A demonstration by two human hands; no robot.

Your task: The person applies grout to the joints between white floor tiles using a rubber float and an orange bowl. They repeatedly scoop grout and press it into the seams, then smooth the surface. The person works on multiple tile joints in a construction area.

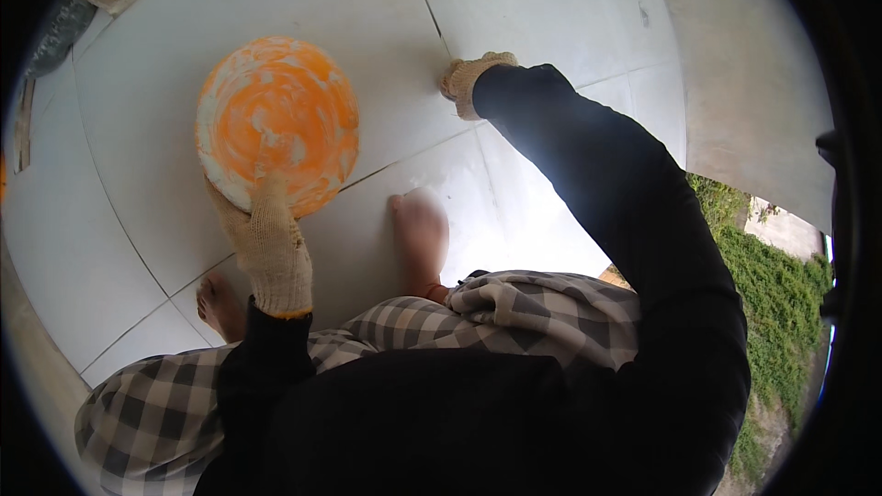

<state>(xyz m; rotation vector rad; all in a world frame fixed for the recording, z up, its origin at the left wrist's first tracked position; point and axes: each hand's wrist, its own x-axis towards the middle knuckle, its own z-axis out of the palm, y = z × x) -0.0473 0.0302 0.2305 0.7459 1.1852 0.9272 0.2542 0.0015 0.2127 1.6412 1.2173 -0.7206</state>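
A round orange plastic bowl (323,106), its inside smeared with white paste, is held out over the tiles at left. My left hand (274,253), in a cream knit glove, grips the bowl's near rim. The thumb reaches over onto the smeared inside, and the other fingers are hidden beneath. Farther off to the right, my right hand (473,84), also gloved, is low at the floor beside a dark joint between the white tiles (386,0). Its fingers look curled, and whatever they hold is too small or hidden to make out.
My bare feet, the right foot (423,234) and the left foot (220,305), rest on the tiles below the bowl. A pale ledge (749,64) borders the floor at right, with green grass (772,312) beyond. A dark rounded object (62,35) stands at the far left.
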